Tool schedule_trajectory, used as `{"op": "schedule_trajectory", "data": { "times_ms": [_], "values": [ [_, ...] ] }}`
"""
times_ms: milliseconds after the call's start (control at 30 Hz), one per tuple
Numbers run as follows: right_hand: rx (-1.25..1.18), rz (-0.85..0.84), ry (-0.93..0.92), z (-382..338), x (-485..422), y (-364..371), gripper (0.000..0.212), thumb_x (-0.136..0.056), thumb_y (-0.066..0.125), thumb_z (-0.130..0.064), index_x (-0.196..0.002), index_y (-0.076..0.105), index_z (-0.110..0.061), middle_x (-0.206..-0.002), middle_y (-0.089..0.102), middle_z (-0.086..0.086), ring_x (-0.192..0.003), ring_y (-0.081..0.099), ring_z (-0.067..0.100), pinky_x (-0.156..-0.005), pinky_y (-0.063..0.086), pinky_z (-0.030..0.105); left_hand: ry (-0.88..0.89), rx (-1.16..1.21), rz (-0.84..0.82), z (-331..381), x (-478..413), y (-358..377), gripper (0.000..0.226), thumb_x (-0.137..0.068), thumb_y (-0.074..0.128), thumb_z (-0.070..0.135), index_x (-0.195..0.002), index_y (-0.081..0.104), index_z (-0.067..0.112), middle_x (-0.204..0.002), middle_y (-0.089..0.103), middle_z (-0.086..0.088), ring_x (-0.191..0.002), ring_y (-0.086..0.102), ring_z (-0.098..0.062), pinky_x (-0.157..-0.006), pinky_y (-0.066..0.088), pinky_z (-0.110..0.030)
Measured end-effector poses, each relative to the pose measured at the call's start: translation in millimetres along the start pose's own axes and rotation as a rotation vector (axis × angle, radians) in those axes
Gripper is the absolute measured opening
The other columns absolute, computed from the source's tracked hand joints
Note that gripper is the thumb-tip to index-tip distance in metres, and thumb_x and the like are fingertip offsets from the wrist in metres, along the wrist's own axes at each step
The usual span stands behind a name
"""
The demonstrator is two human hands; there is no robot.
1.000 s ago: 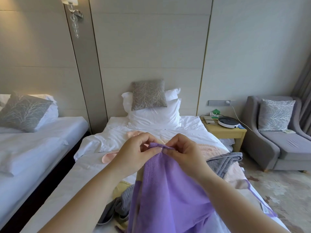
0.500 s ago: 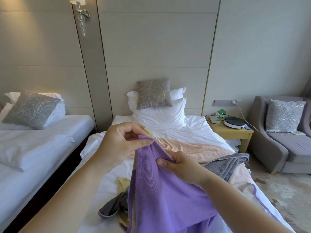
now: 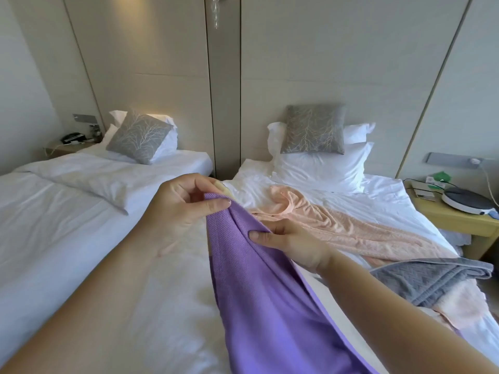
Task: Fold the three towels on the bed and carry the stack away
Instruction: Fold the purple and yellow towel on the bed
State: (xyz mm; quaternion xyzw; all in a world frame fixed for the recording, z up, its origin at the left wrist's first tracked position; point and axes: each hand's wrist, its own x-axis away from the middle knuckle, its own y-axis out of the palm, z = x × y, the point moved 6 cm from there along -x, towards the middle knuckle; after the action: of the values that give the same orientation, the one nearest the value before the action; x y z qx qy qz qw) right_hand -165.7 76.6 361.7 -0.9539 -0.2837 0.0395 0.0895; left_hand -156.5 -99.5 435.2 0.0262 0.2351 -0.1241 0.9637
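Above the bed (image 3: 167,306), centre frame: purple towel (image 3: 270,298), lifted, hanging down. Left hand (image 3: 183,209) pinches its top corner, thumb + fingers; right hand (image 3: 291,244) grips the edge just below. On the sheet at right: peach towel (image 3: 351,225), spread & rumpled; grey towel (image 3: 432,282) bunched on its near end. Pillows (image 3: 324,168) at the headboard.

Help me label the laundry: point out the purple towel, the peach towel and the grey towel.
purple towel (image 3: 270,292): head view, middle of the hanging cloth.
peach towel (image 3: 351,228): head view, crumpled middle stretch.
grey towel (image 3: 432,279): head view, top of the bunched heap.
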Motion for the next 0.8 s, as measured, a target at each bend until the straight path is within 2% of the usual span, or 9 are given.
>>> {"op": "schedule_trajectory", "data": {
  "times_ms": [100, 200, 267, 367, 500, 567, 667, 733, 800],
  "values": [
    [0.029, 0.07, -0.089, -7.3, -3.4, 1.2, 0.067, -0.078, 0.071, -0.045, -0.086, 0.054, 0.019, -0.084, 0.05, 0.011, -0.083, 0.048, 0.02, -0.086, 0.038, 0.035, -0.06, -0.06, 0.096, -5.2, 13.2, -23.9, 0.021, -0.056, 0.084, 0.024, -0.072, 0.073, 0.02, -0.084, 0.071, -0.001, -0.084, 0.065, -0.018, -0.084, 0.053, -0.029],
    [0.129, 0.176, -0.164, -18.8, 2.9, -8.9, 0.031, -0.078, 0.067, -0.038, -0.082, 0.074, -0.008, -0.085, 0.064, -0.005, -0.087, 0.059, 0.007, -0.09, 0.041, 0.025, -0.113, -0.145, 0.166, -13.9, 19.5, -34.5, 0.022, -0.056, 0.085, 0.026, -0.072, 0.071, 0.024, -0.08, 0.071, 0.001, -0.079, 0.064, -0.016, -0.085, 0.051, -0.036],
    [0.316, 0.27, -0.266, -31.9, 13.0, -16.9, 0.004, -0.077, 0.073, -0.029, -0.08, 0.076, -0.029, -0.088, 0.062, -0.012, -0.081, 0.058, 0.002, -0.079, 0.042, 0.015, -0.105, -0.192, 0.199, -15.7, 17.7, -34.0, 0.02, -0.062, 0.082, 0.022, -0.074, 0.068, 0.026, -0.077, 0.069, 0.0, -0.077, 0.06, -0.021, -0.083, 0.048, -0.043],
    [0.576, 0.353, -0.41, -39.5, 40.8, -21.1, 0.022, -0.08, 0.07, -0.012, -0.088, 0.071, -0.033, -0.09, 0.059, -0.018, -0.079, 0.057, -0.002, -0.071, 0.038, 0.005, -0.049, -0.271, 0.226, -8.4, 5.2, -27.0, 0.027, -0.067, 0.079, 0.027, -0.089, 0.064, 0.035, -0.082, 0.071, -0.005, -0.076, 0.06, -0.027, -0.082, 0.049, -0.045],
    [0.572, 0.224, -0.15, 10.5, 78.0, -27.3, 0.025, -0.086, 0.059, 0.008, -0.085, 0.061, -0.017, -0.081, 0.059, -0.009, -0.071, 0.056, -0.002, -0.072, 0.043, 0.016, 0.077, -0.432, 0.256, 3.2, -20.2, -7.2, 0.016, -0.07, 0.071, 0.036, -0.086, 0.068, 0.039, -0.087, 0.069, -0.008, -0.079, 0.061, -0.034, -0.078, 0.052, -0.046],
    [0.67, 0.382, -0.115, 13.6, 94.2, -51.4, 0.025, -0.083, 0.062, 0.01, -0.082, 0.065, -0.015, -0.084, 0.058, -0.003, -0.071, 0.056, -0.003, -0.07, 0.041, 0.015, 0.068, -0.436, 0.34, -1.4, -28.9, -3.1, 0.009, -0.072, 0.069, 0.032, -0.08, 0.068, 0.036, -0.087, 0.069, -0.003, -0.081, 0.063, -0.03, -0.079, 0.052, -0.044],
    [0.936, 0.749, -0.306, -22.5, 119.2, -83.7, 0.013, -0.083, 0.066, -0.001, -0.085, 0.07, -0.013, -0.089, 0.053, -0.002, -0.071, 0.051, 0.004, -0.066, 0.038, 0.009, 0.006, -0.348, 0.445, -12.1, -39.9, -0.2, 0.007, -0.074, 0.068, 0.031, -0.08, 0.066, 0.029, -0.087, 0.068, -0.002, -0.082, 0.063, -0.019, -0.088, 0.053, -0.047],
    [1.109, 0.815, -0.371, -32.8, 128.0, -84.6, 0.008, -0.085, 0.062, -0.012, -0.086, 0.069, -0.016, -0.093, 0.053, -0.002, -0.069, 0.053, 0.011, -0.061, 0.043, 0.02, -0.029, -0.282, 0.469, -15.2, -47.9, 4.7, 0.014, -0.073, 0.067, 0.033, -0.084, 0.065, 0.024, -0.091, 0.066, -0.004, -0.086, 0.062, -0.019, -0.091, 0.051, -0.05],
    [1.208, 0.748, -0.239, -12.7, 130.4, -79.1, 0.007, -0.083, 0.063, -0.016, -0.086, 0.07, -0.017, -0.094, 0.057, 0.002, -0.067, 0.059, 0.026, -0.056, 0.049, 0.033, -0.052, -0.187, 0.435, -15.3, -56.7, 19.9, 0.01, -0.075, 0.067, 0.03, -0.083, 0.063, 0.025, -0.095, 0.065, -0.007, -0.091, 0.061, -0.022, -0.095, 0.049, -0.052]
  ]
}}
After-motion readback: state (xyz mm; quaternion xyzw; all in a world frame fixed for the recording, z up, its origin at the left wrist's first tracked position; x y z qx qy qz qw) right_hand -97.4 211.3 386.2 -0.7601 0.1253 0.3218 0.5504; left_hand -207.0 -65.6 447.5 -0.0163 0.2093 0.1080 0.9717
